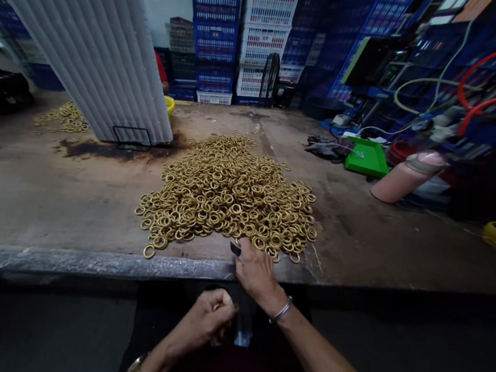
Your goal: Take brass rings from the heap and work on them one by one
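A broad heap of brass-coloured rings lies on the worktable. At the heap's front edge, my right hand is closed on a small dark flat piece, which sticks out past the thumb side. Its fingertips are right beside the nearest rings, partly hidden from view. Lower down, in front of the table edge and over my lap, my left hand is curled into a fist. Gold-coloured glints show between its fingers and look like rings; most of what it holds is hidden. A single ring rests apart at the front left.
A tall corrugated white panel leans in a wire stand, with a smaller ring pile behind it. On the right are a green tray, a pink cylinder and red hoses. Metallic wrap covers the table's front edge. Stacked crates stand behind.
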Tool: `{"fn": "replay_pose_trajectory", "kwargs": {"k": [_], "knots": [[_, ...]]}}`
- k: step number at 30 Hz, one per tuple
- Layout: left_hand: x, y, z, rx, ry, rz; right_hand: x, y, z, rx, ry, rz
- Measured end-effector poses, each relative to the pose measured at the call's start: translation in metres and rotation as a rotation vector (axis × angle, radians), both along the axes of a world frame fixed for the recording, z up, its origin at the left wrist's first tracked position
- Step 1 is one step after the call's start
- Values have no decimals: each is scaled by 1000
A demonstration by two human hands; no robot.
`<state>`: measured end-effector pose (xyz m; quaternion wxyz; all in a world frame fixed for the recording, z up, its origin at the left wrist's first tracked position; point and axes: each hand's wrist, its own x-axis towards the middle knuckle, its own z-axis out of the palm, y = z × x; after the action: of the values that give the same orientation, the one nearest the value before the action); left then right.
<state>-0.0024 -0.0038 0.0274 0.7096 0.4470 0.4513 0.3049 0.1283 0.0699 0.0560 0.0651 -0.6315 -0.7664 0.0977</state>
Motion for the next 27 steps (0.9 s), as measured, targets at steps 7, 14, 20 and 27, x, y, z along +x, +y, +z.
{"fn": "replay_pose_trajectory", "kwargs": {"k": [7, 14, 20, 27], "knots": [[-4, -7, -76, 287, 455, 122, -4, 12, -3, -2, -166, -68], [1, 1, -20, 272, 191, 59, 3, 15, -3, -12, -54, -13], [-1, 27, 17, 304, 155, 486, 8, 9, 8, -140, 508, 165], [-4, 38, 19, 265, 129, 400, 7, 2, 4, -450, 900, 83]]}}
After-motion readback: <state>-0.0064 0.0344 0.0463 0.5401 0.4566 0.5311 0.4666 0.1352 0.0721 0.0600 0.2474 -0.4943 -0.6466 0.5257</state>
